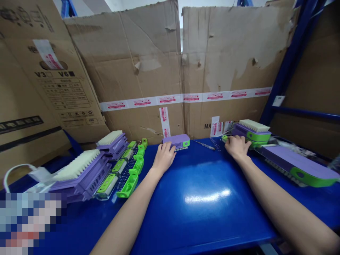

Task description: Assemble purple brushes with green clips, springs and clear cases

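Near the back of the blue table (pixel 199 216), close to the cardboard wall (pixel 138 71): a short purple brush (pixel 177 140) with a green end, bristles down, its left end under the left hand (pixel 164 156). Fingers there bent over the purple shell, slightly apart; impossible to tell whether gripping or merely resting. Farther right, just beside a purple-and-green stack (pixel 256 134), the right hand (pixel 237 145), fingers curled downward near a small green piece (pixel 224 138); tips hidden, no telling whether pinched on anything. Between the hands, a screwdriver (pixel 205 145) and a coil-like strip (pixel 215 143). Wide bare room in front of both hands, down to the front edge (pixel 233 244). Tighter at the sides: green brackets (pixel 138 164) to the left, a long purple brush (pixel 300 161) to the right.
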